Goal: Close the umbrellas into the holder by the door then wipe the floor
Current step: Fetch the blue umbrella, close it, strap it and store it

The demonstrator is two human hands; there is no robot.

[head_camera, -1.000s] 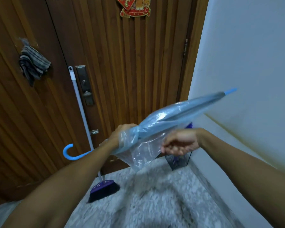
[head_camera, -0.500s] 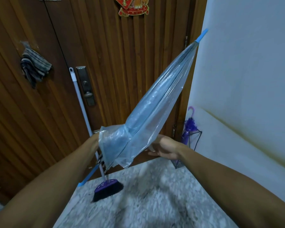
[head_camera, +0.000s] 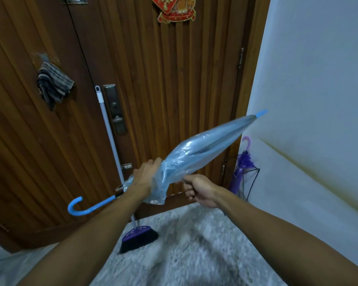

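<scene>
Blue umbrella (head_camera: pixel 203 149): folded and held slantwise in the air before the door (head_camera: pixel 174 79), tip up toward the right wall, crook handle (head_camera: pixel 79 207) down at your left.
Left hand (head_camera: pixel 145 176): your fingers are wrapped round the loose lower skirt of the canopy, bunching it against the shaft.
Right hand (head_camera: pixel 198 189): curled into a fist, pinching an edge of the plastic just under the canopy; what exactly sits in the pinch, I cannot tell.
Handling: likely light, stiff along the shaft, but that clear film looks slick and floppy. Grip the shaft through the folds or take the crook, not the film alone.
Holder (head_camera: pixel 249 182): wire frame in the corner beside the door, a purple umbrella (head_camera: pixel 241 170) already standing in it.
Floor (head_camera: pixel 194 254): speckled stone, possibly slippery.
Room: tight entry corner; broom (head_camera: pixel 112 153) leaning on the door, striped cloth (head_camera: pixel 54 83) hanging at upper left.
</scene>
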